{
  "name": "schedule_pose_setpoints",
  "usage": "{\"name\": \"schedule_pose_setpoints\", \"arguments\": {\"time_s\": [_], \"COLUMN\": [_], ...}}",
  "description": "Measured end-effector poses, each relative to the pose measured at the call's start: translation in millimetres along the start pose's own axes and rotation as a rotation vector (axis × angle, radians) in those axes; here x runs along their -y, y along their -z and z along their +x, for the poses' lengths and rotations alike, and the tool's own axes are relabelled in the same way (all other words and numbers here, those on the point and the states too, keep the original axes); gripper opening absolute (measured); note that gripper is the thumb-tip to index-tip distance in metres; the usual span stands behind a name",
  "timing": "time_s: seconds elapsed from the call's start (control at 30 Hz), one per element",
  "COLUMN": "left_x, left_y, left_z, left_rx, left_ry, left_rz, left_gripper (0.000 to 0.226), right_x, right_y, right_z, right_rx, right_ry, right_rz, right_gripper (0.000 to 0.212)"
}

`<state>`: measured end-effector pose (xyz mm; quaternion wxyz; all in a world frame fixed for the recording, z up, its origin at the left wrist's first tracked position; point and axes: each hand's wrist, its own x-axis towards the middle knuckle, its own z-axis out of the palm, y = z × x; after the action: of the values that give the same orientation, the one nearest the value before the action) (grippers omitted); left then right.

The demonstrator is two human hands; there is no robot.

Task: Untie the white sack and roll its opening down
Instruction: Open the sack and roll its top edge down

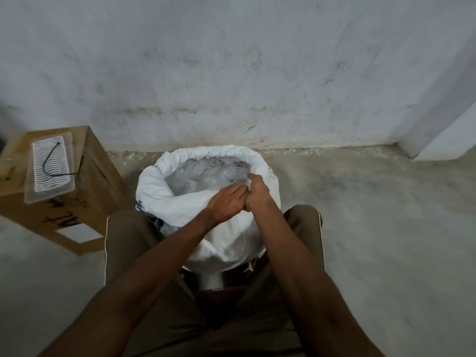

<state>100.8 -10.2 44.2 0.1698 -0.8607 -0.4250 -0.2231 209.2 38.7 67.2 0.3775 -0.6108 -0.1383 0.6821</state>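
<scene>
White sack (164, 202) stands open between the knees, rim rolled down, clear plastic inside. Left hand (228, 202) and right hand (257, 191) meet at its 4 o'clock edge, perhaps pinching plastic; the grip is unclear.

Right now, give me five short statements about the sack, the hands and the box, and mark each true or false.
1. The white sack is open at the top, its far rim rolled down. True.
2. The left hand and right hand are far apart. False: they meet over the sack's near edge.
3. A cardboard box stands left of the sack. True.
4. The sack holds red fabric. False: clear plastic shows inside.
5. A clear plastic packet lies on the floor. False: it lies on the box.
</scene>
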Motion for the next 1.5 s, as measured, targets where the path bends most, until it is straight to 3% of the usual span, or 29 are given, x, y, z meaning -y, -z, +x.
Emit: {"name": "schedule_pose_setpoints", "arguments": {"time_s": [0.07,0.13,0.2,0.23,0.3,0.37,0.43,0.47,0.5,0.53,0.57,0.63,0.67,0.73,0.83,0.93,1.07,1.13,1.23,1.33,1.43,1.5], "left_x": [0.9,1.6,3.5,7.5,18.5,27.2,24.7,20.9,17.0,13.4,10.0,5.1,3.5,2.0,2.6,2.4,15.1,21.7,21.5,13.3,4.7,2.5], "left_y": [11.4,24.2,33.0,34.5,38.2,40.7,41.3,40.9,39.0,36.2,34.3,31.4,29.7,25.9,17.6,22.6,37.4,37.4,35.5,34.0,21.2,12.8], "left_z": [-13.1,-28.7,-40.9,-45.7,-49.5,-47.5,-42.5,-40.2,-39.2,-40.1,-41.7,-43.3,-44.2,-48.2,-53.3,-54.9,-64.9,-70.4,-63.5,-56.5,-64.2,-69.7], "left_rx": [0.066,0.19,0.175,0.182,0.312,0.447,0.474,0.448,0.403,0.348,0.302,0.281,0.28,0.24,0.113,0.16,0.303,0.375,0.507,0.493,0.45,0.346], "left_ry": [0.125,0.344,0.503,0.557,0.643,0.7,0.68,0.652,0.618,0.569,0.509,0.336,0.262,0.193,0.144,0.133,0.522,0.637,0.58,0.509,0.217,0.016], "left_rz": [-0.146,-0.359,-0.513,-0.503,-0.448,-0.447,-0.372,-0.312,-0.256,-0.207,-0.169,-0.059,0.016,0.113,0.133,0.011,-0.557,-0.575,-0.332,-0.152,-0.065,0.02], "left_gripper": [0.018,0.038,0.058,0.068,0.083,0.08,0.058,0.047,0.04,0.037,0.036,0.039,0.04,0.04,0.033,0.034,0.058,0.067,0.047,0.02,0.014,0.015], "right_x": [-6.2,-17.5,-20.1,-20.6,-20.3,-31.2,-34.5,-35.1,-33.1,-30.5,-25.9,-18.9,-11.9,3.3,15.3,5.4,-5.7,-19.2,-45.7,-42.1,-23.6,-15.1], "right_y": [3.9,13.7,24.5,25.2,26.4,18.8,19.3,18.8,18.8,23.4,30.5,38.5,43.8,47.5,43.2,29.5,33.0,39.1,46.4,43.9,34.8,27.8], "right_z": [26.4,82.5,76.5,64.6,14.2,-1.0,5.8,4.1,-0.7,-2.8,-3.9,-9.4,-15.2,-17.7,-13.7,-15.5,-5.5,0.4,7.9,11.9,5.8,2.2], "right_rx": [0.025,0.052,0.047,0.007,0.084,-0.011,-0.221,-0.127,0.004,0.067,0.009,-0.011,0.101,0.396,0.484,0.371,0.226,0.124,0.111,0.221,0.404,0.486], "right_ry": [0.021,0.047,0.023,0.05,0.098,0.111,0.228,0.214,0.171,0.154,0.28,0.748,0.939,1.017,1.047,1.188,1.31,1.342,1.412,1.351,1.124,1.084], "right_rz": [-0.055,-0.075,-0.028,-0.012,0.074,0.108,-0.048,-0.118,-0.223,-0.386,-0.58,-0.942,-1.084,-1.412,-1.857,-1.972,-2.037,-2.045,-2.003,-1.895,-1.815,-1.893], "right_gripper": [0.051,0.065,0.068,0.057,0.029,0.028,0.022,0.02,0.038,0.073,0.101,0.124,0.125,0.114,0.082,0.058,0.041,0.036,0.045,0.052,0.078,0.082]}}
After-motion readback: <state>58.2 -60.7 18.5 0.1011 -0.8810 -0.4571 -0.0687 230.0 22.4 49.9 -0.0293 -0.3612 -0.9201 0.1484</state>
